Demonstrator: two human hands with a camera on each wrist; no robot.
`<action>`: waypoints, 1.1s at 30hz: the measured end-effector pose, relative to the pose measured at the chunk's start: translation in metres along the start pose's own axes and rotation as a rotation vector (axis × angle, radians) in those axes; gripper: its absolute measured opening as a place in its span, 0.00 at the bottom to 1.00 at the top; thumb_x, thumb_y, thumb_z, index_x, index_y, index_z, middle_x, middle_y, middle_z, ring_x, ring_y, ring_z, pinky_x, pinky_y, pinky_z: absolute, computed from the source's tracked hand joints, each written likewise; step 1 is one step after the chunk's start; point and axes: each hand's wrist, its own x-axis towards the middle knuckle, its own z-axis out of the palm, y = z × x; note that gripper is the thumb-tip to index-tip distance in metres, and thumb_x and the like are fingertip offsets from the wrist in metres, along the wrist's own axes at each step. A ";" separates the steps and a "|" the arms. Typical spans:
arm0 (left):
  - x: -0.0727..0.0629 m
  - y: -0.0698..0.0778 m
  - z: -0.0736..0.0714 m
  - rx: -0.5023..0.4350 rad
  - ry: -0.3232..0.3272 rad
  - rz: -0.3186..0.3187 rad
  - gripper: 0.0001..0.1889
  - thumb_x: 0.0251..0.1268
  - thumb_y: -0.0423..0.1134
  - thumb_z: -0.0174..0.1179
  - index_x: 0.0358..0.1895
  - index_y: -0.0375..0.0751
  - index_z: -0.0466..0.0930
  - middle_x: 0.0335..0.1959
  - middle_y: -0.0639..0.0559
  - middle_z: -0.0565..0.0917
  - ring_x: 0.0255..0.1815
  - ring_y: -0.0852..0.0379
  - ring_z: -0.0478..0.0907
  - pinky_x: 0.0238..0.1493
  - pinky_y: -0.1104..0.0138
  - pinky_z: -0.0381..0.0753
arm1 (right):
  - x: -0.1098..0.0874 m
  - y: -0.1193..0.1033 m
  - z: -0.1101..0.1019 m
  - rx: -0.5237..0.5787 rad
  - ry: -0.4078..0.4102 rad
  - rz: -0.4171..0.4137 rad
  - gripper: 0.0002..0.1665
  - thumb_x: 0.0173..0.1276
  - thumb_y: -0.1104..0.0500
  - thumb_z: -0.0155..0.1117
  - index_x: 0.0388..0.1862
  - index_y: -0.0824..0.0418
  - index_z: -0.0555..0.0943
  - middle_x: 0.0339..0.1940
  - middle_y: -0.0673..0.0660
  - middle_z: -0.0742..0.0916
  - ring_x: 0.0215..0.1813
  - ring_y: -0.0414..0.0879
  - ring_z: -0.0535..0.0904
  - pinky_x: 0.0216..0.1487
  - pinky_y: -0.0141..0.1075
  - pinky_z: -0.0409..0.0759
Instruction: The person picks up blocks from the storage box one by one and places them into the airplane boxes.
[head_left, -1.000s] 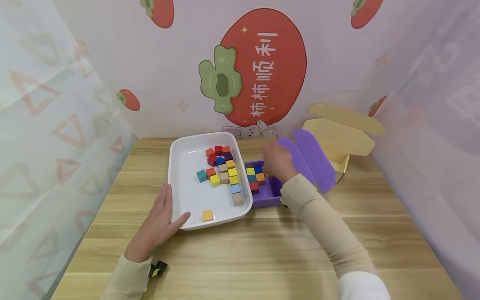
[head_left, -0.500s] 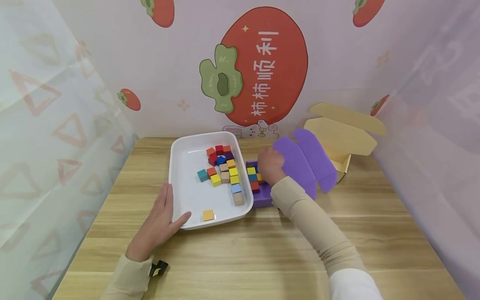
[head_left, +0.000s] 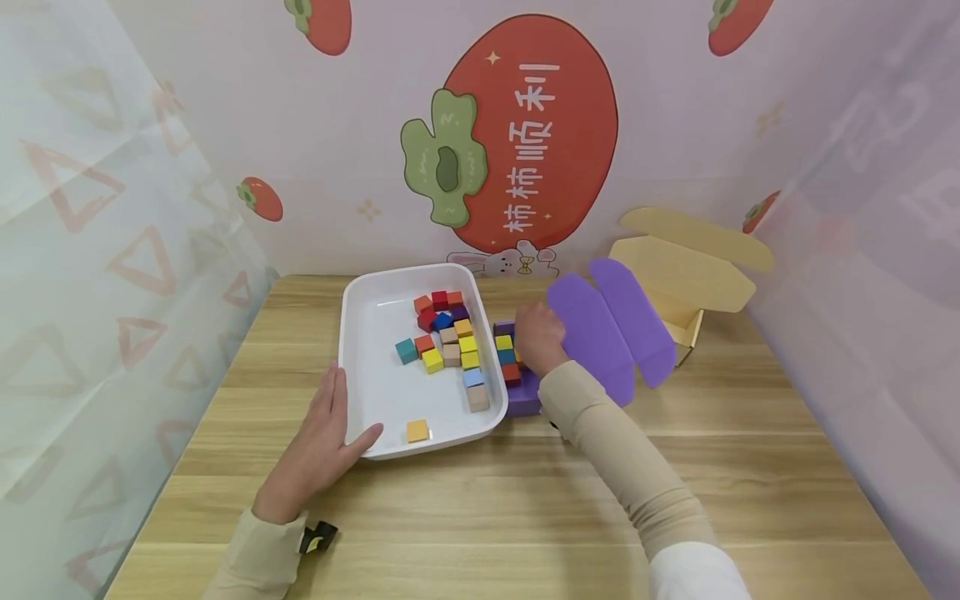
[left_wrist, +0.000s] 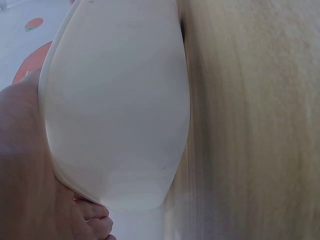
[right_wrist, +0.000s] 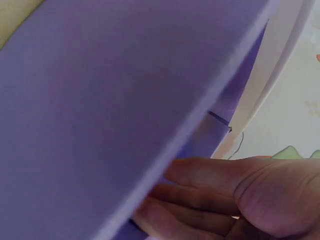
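My left hand (head_left: 315, 446) rests against the near left corner of a white tray (head_left: 375, 383), fingers fairly straight along its outer side. Its thumb lies over the rim. In the left wrist view that hand (left_wrist: 30, 160) lies along the tray's edge. Several coloured wooden cubes, among them a teal cube (head_left: 406, 351), lie inside the tray. My right hand (head_left: 540, 340) reaches down into an open purple box (head_left: 523, 409), beside a red cube (head_left: 511, 374) and other cubes. In the right wrist view, the box wall (right_wrist: 110, 110) hides the fingertips; whether they hold a cube is unclear.
The purple lid (head_left: 592, 333) stands folded back to the right of the box. Behind it is an open tan cardboard box (head_left: 678, 275) near the wall. A yellow-orange cube (head_left: 417, 431) lies alone near the tray's front. Wooden tabletop (head_left: 480, 517) extends in front.
My right hand has moved left within the purple box, closer to the cubes there, and now covers some of them. The left hand and tray stay put.
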 end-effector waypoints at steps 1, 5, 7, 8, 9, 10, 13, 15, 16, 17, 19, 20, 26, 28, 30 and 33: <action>0.000 0.000 0.000 -0.002 0.000 -0.002 0.60 0.75 0.64 0.57 0.85 0.33 0.25 0.89 0.37 0.28 0.89 0.33 0.34 0.83 0.33 0.51 | 0.001 0.002 0.001 0.009 -0.003 -0.010 0.13 0.78 0.64 0.59 0.57 0.63 0.84 0.54 0.63 0.88 0.52 0.58 0.88 0.47 0.51 0.92; -0.002 -0.001 0.000 -0.005 0.000 -0.002 0.60 0.75 0.64 0.57 0.85 0.34 0.25 0.89 0.37 0.29 0.89 0.33 0.34 0.83 0.33 0.51 | 0.001 0.010 -0.002 0.029 -0.018 -0.073 0.13 0.79 0.67 0.55 0.54 0.66 0.84 0.50 0.65 0.87 0.46 0.57 0.86 0.44 0.48 0.90; -0.002 -0.001 0.000 -0.005 0.002 -0.006 0.60 0.75 0.65 0.57 0.85 0.34 0.25 0.89 0.37 0.29 0.89 0.33 0.34 0.82 0.32 0.51 | -0.002 0.012 -0.008 0.045 -0.023 -0.105 0.10 0.78 0.67 0.55 0.50 0.67 0.83 0.46 0.64 0.85 0.42 0.56 0.83 0.40 0.45 0.88; -0.002 -0.001 0.000 -0.002 0.002 -0.008 0.60 0.75 0.65 0.57 0.85 0.34 0.25 0.89 0.37 0.29 0.89 0.33 0.34 0.82 0.32 0.52 | -0.004 0.012 -0.012 0.054 -0.025 -0.123 0.08 0.77 0.67 0.58 0.48 0.67 0.83 0.43 0.63 0.85 0.40 0.55 0.81 0.38 0.44 0.86; -0.002 -0.001 0.000 -0.001 0.003 -0.009 0.60 0.75 0.65 0.57 0.85 0.34 0.24 0.89 0.36 0.29 0.89 0.33 0.34 0.82 0.32 0.52 | -0.006 0.011 -0.017 0.058 -0.032 -0.143 0.06 0.75 0.67 0.61 0.46 0.67 0.83 0.41 0.62 0.84 0.39 0.54 0.80 0.36 0.42 0.84; -0.002 -0.001 0.000 -0.001 0.004 -0.009 0.60 0.75 0.65 0.57 0.85 0.35 0.25 0.89 0.36 0.29 0.89 0.33 0.34 0.82 0.32 0.52 | -0.009 0.010 -0.022 0.058 -0.046 -0.169 0.05 0.73 0.66 0.64 0.44 0.67 0.83 0.38 0.60 0.83 0.37 0.54 0.79 0.35 0.41 0.81; -0.002 -0.001 0.000 0.002 0.006 -0.005 0.60 0.75 0.64 0.57 0.85 0.35 0.24 0.89 0.37 0.29 0.89 0.34 0.34 0.82 0.33 0.52 | -0.018 0.003 -0.038 0.031 -0.093 -0.290 0.06 0.69 0.62 0.74 0.40 0.65 0.87 0.32 0.57 0.82 0.33 0.51 0.76 0.31 0.37 0.76; -0.002 -0.001 0.000 0.002 0.008 -0.001 0.60 0.75 0.64 0.57 0.85 0.35 0.25 0.89 0.37 0.29 0.89 0.34 0.34 0.82 0.33 0.52 | -0.024 -0.004 -0.045 -0.002 -0.107 -0.421 0.09 0.66 0.60 0.78 0.41 0.64 0.90 0.31 0.56 0.85 0.32 0.49 0.77 0.32 0.35 0.77; -0.002 -0.001 0.000 0.001 0.010 0.002 0.60 0.75 0.64 0.57 0.85 0.34 0.25 0.89 0.36 0.29 0.89 0.34 0.35 0.82 0.33 0.52 | -0.028 -0.008 -0.048 -0.006 -0.117 -0.486 0.11 0.66 0.59 0.79 0.44 0.63 0.91 0.33 0.56 0.88 0.33 0.48 0.78 0.34 0.34 0.80; -0.001 -0.001 0.000 0.003 0.010 0.003 0.60 0.75 0.64 0.57 0.85 0.34 0.25 0.89 0.36 0.29 0.89 0.34 0.35 0.82 0.33 0.52 | -0.033 -0.012 -0.049 -0.006 -0.120 -0.550 0.13 0.66 0.58 0.79 0.47 0.61 0.92 0.37 0.56 0.90 0.35 0.47 0.80 0.38 0.34 0.84; -0.001 0.000 -0.001 0.004 0.012 0.006 0.59 0.75 0.64 0.57 0.85 0.34 0.25 0.89 0.36 0.30 0.89 0.34 0.35 0.82 0.33 0.53 | -0.044 -0.023 -0.048 0.004 -0.135 -0.662 0.17 0.65 0.58 0.80 0.53 0.60 0.91 0.43 0.56 0.92 0.39 0.47 0.83 0.46 0.36 0.88; -0.001 0.000 -0.001 0.006 0.012 0.006 0.59 0.75 0.63 0.57 0.85 0.33 0.25 0.89 0.36 0.30 0.89 0.33 0.35 0.82 0.33 0.53 | -0.049 -0.028 -0.046 0.011 -0.145 -0.711 0.18 0.65 0.57 0.80 0.54 0.59 0.91 0.46 0.56 0.92 0.41 0.46 0.84 0.50 0.37 0.89; 0.000 -0.002 0.000 0.000 0.019 0.021 0.60 0.75 0.65 0.57 0.85 0.33 0.26 0.89 0.36 0.30 0.89 0.33 0.35 0.82 0.33 0.54 | -0.078 -0.065 -0.017 -0.014 -0.229 -0.880 0.24 0.66 0.53 0.79 0.60 0.55 0.89 0.56 0.52 0.92 0.54 0.45 0.89 0.57 0.34 0.88; 0.000 -0.002 0.000 -0.005 0.021 0.026 0.60 0.75 0.65 0.57 0.85 0.33 0.26 0.89 0.36 0.30 0.89 0.33 0.35 0.82 0.33 0.54 | -0.082 -0.074 -0.003 -0.049 -0.240 -0.912 0.25 0.66 0.52 0.79 0.62 0.54 0.88 0.58 0.51 0.92 0.55 0.44 0.89 0.57 0.33 0.88; 0.000 -0.003 0.001 -0.004 0.021 0.028 0.60 0.75 0.65 0.57 0.85 0.33 0.26 0.88 0.35 0.30 0.89 0.33 0.35 0.82 0.33 0.54 | -0.085 -0.082 0.008 -0.073 -0.247 -0.919 0.26 0.66 0.50 0.79 0.62 0.54 0.88 0.57 0.51 0.92 0.53 0.42 0.89 0.55 0.31 0.87; 0.000 -0.003 0.001 -0.005 0.021 0.025 0.60 0.75 0.64 0.58 0.85 0.33 0.26 0.89 0.36 0.30 0.89 0.33 0.35 0.82 0.33 0.54 | -0.088 -0.090 0.021 -0.095 -0.255 -0.905 0.26 0.66 0.49 0.79 0.62 0.52 0.88 0.55 0.50 0.92 0.50 0.40 0.88 0.54 0.29 0.87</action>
